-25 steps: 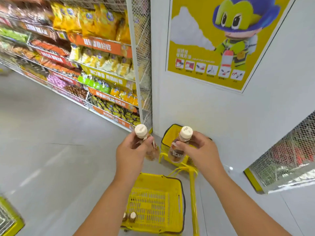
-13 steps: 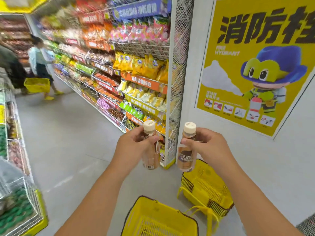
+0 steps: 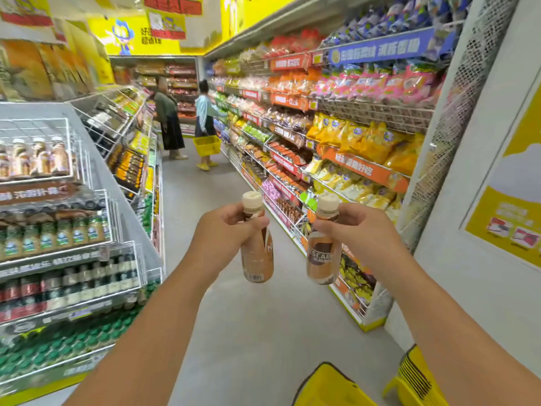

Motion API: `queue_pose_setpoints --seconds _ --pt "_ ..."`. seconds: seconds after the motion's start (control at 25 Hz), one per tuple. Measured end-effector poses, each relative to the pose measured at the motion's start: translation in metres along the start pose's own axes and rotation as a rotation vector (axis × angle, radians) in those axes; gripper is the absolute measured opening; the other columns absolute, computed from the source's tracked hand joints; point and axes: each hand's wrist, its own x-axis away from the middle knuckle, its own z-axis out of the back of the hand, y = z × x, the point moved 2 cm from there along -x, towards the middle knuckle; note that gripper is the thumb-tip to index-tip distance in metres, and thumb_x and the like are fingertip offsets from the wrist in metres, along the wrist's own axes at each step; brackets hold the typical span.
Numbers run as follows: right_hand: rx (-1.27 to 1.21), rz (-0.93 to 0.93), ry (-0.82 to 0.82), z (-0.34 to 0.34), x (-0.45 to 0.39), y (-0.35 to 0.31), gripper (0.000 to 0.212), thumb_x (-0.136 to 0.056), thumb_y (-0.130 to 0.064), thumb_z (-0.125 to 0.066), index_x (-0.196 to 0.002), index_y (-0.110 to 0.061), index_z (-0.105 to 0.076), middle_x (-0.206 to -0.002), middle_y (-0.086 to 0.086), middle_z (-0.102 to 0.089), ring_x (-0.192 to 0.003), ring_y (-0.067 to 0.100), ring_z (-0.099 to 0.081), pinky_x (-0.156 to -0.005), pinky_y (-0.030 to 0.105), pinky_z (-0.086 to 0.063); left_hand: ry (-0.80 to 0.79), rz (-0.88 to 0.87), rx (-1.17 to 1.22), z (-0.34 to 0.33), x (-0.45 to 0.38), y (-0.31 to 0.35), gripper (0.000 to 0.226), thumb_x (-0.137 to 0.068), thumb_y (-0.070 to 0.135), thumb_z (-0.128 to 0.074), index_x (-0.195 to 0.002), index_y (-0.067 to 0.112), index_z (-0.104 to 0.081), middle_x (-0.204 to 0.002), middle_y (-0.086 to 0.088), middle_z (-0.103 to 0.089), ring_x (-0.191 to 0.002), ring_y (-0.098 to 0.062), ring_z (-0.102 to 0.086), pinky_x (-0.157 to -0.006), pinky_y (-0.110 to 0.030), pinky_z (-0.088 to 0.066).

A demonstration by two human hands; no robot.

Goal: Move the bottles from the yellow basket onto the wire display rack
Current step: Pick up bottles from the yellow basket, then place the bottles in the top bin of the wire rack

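Observation:
My left hand [image 3: 224, 234] grips a brown coffee bottle [image 3: 257, 256] by its neck, under a cream cap. My right hand [image 3: 358, 232] grips a second brown coffee bottle [image 3: 323, 254] the same way. Both bottles hang upright side by side in mid-air over the aisle floor. The yellow basket [image 3: 328, 386] shows only as a corner at the bottom edge, below my right arm. The wire display rack [image 3: 70, 171] stands at the left, its tiers filled with rows of bottles; similar brown bottles sit on its upper tier.
A stack of yellow baskets [image 3: 415, 379] stands at the bottom right by the white wall. Snack shelves [image 3: 336, 148] line the right side of the aisle. Two people [image 3: 187, 124] stand far down the aisle, one carrying a yellow basket.
The view has swung up and to the left, from the basket and wall toward the aisle and the wire rack. Both hands keep hold of their bottles, raised at chest height.

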Motion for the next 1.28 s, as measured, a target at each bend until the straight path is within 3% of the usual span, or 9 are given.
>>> queue_pose_setpoints --seconds 0.08,0.28,0.4,0.6,0.72,0.84,0.96,1.16,1.28 --pt "-0.015 0.019 -0.071 -0.062 -0.011 -0.019 0.020 -0.079 -0.014 -0.086 -0.098 -0.019 -0.081 -0.091 0.000 -0.081 -0.087 0.012 -0.076 -0.081 0.027 -0.056 0.038 -0.002 -0.040 0.063 -0.006 -0.002 0.033 -0.079 0.028 -0.085 -0.110 0.027 -0.078 -0.096 0.013 -0.079 -0.093 -0.003 -0.073 -0.079 -0.018 -0.054" --pt "-0.051 0.063 -0.213 -0.230 -0.039 -0.077 0.022 -0.079 -0.025 -0.087 -0.100 -0.029 -0.081 -0.093 -0.011 -0.080 -0.087 0.002 -0.073 -0.077 0.024 -0.050 0.144 -0.032 -0.107 0.233 -0.017 0.007 0.021 -0.083 0.024 -0.083 -0.100 0.032 -0.077 -0.088 0.015 -0.079 -0.079 0.005 -0.072 -0.074 -0.015 -0.057" --pt "-0.115 0.102 -0.312 -0.327 -0.048 -0.111 0.019 -0.081 -0.019 -0.086 -0.098 -0.028 -0.081 -0.091 -0.010 -0.080 -0.077 -0.006 -0.072 -0.067 0.013 -0.051 0.220 -0.029 -0.147 0.330 -0.014 0.012 0.022 -0.084 0.022 -0.082 -0.104 0.030 -0.077 -0.090 0.014 -0.079 -0.081 0.005 -0.072 -0.066 -0.008 -0.053" --pt "-0.163 0.154 -0.454 -0.462 -0.056 -0.151 0.016 -0.081 -0.017 -0.085 -0.094 -0.026 -0.081 -0.088 -0.006 -0.081 -0.081 0.003 -0.074 -0.076 0.022 -0.056 0.357 -0.016 -0.175 0.456 -0.011 0.011 0.023 -0.081 0.023 -0.085 -0.100 0.033 -0.076 -0.091 0.014 -0.079 -0.079 0.007 -0.071 -0.063 -0.010 -0.052" --pt "-0.162 0.174 -0.544 -0.524 -0.066 -0.166 0.016 -0.081 -0.018 -0.086 -0.096 -0.021 -0.081 -0.089 -0.003 -0.081 -0.083 0.006 -0.075 -0.067 0.016 -0.054 0.441 0.002 -0.217 0.511 -0.014 0.001 0.025 -0.078 0.033 -0.086 -0.101 0.034 -0.077 -0.094 0.015 -0.079 -0.088 -0.003 -0.073 -0.072 -0.019 -0.055" --pt "-0.191 0.191 -0.603 -0.579 -0.083 -0.171 0.016 -0.080 -0.017 -0.087 -0.095 -0.018 -0.082 -0.088 -0.002 -0.081 -0.081 0.007 -0.076 -0.061 0.013 -0.052 0.504 0.016 -0.227 0.553 -0.023 -0.011 0.029 -0.079 0.029 -0.085 -0.107 0.028 -0.077 -0.097 0.012 -0.079 -0.094 -0.008 -0.074 -0.083 -0.027 -0.058" --pt "-0.219 0.209 -0.654 -0.627 -0.106 -0.171 0.014 -0.080 -0.019 -0.087 -0.093 -0.019 -0.082 -0.086 -0.005 -0.081 -0.075 0.003 -0.074 -0.058 0.011 -0.050 0.569 0.045 -0.239 0.587 -0.040 -0.023 0.025 -0.080 0.026 -0.085 -0.105 0.026 -0.078 -0.093 0.012 -0.079 -0.089 -0.004 -0.074 -0.070 -0.017 -0.054" --pt "-0.192 0.215 -0.687 -0.715 -0.171 -0.168 0.022 -0.078 -0.035 -0.088 -0.094 -0.022 -0.082 -0.081 -0.008 -0.078 -0.068 0.006 -0.065 -0.058 0.017 -0.046 0.632 0.071 -0.294 0.649 -0.104 -0.045 0.020 -0.082 0.024 -0.083 -0.101 0.024 -0.078 -0.090 0.012 -0.079 -0.080 0.001 -0.073 -0.067 -0.018 -0.050" --pt "-0.200 0.215 -0.693 -0.762 -0.222 -0.179 0.024 -0.077 -0.034 -0.089 -0.097 -0.022 -0.081 -0.086 -0.008 -0.079 -0.069 0.002 -0.065 -0.055 0.015 -0.046 0.640 0.046 -0.297 0.688 -0.159 -0.049 0.017 -0.085 0.019 -0.081 -0.101 0.020 -0.077 -0.090 0.010 -0.080 -0.079 0.001 -0.073 -0.062 -0.012 -0.051"
